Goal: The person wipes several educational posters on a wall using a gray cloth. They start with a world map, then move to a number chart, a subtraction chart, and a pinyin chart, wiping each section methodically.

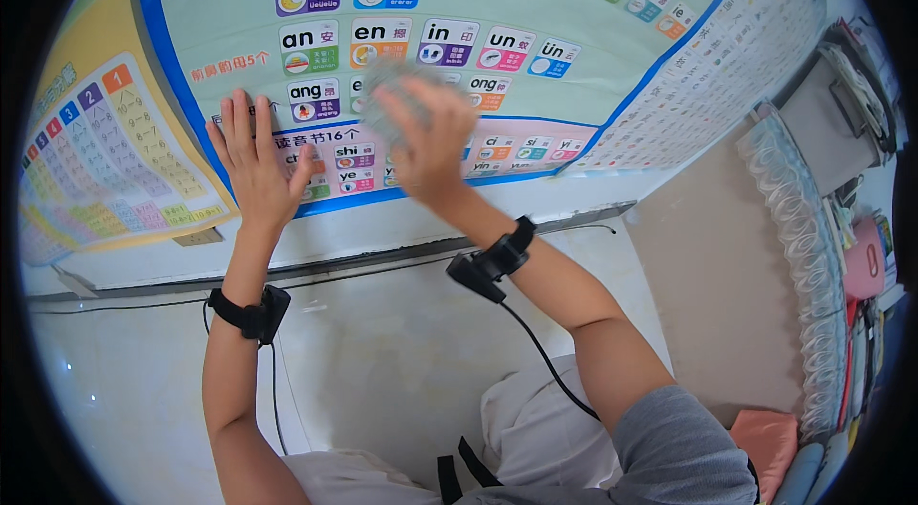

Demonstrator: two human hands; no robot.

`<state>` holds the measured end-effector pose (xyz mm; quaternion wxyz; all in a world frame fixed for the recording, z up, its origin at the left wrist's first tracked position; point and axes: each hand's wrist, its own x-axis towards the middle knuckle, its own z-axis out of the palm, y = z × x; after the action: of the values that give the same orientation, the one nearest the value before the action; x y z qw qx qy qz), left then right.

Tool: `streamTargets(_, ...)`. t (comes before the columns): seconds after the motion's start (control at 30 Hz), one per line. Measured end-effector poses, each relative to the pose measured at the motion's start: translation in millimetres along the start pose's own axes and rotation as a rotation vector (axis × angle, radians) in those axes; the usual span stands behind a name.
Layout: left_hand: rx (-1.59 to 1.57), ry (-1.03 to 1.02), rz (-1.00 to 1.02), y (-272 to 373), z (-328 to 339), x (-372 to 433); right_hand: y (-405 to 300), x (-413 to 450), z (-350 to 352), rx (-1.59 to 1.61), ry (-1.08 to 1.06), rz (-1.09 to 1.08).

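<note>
A large pinyin wall chart with a blue border and pale green and pink fields covers the wall in front of me. My left hand lies flat on its lower left part, fingers spread, holding nothing. Against the chart's lower middle, my right hand presses a grey-green cloth. Hand and cloth are blurred, and some of the printed tiles behind them are hidden. Both wrists wear a black strap with a small device, the left one and the right one, each with a cable.
To the left hangs a yellow arithmetic chart, above a wall socket. A white character chart is on the right. Beyond it stands furniture with a lace-trimmed cloth and a pink basket. A black cable runs along the wall's foot.
</note>
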<state>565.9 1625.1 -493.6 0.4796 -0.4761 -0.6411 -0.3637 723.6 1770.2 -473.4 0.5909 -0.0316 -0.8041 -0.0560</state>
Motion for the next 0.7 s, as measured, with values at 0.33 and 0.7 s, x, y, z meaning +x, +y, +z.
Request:
streamTargets(0.33, 0.009, -0.054, 0.019, -3, -11, 1, 51, 42, -34, -0.195, 0.054, -0.108)
streamTargets(0.7, -0.007, -0.003, 0.028, -3, -3, 0, 93, 56, -83, -0.097, 0.403, 0.428)
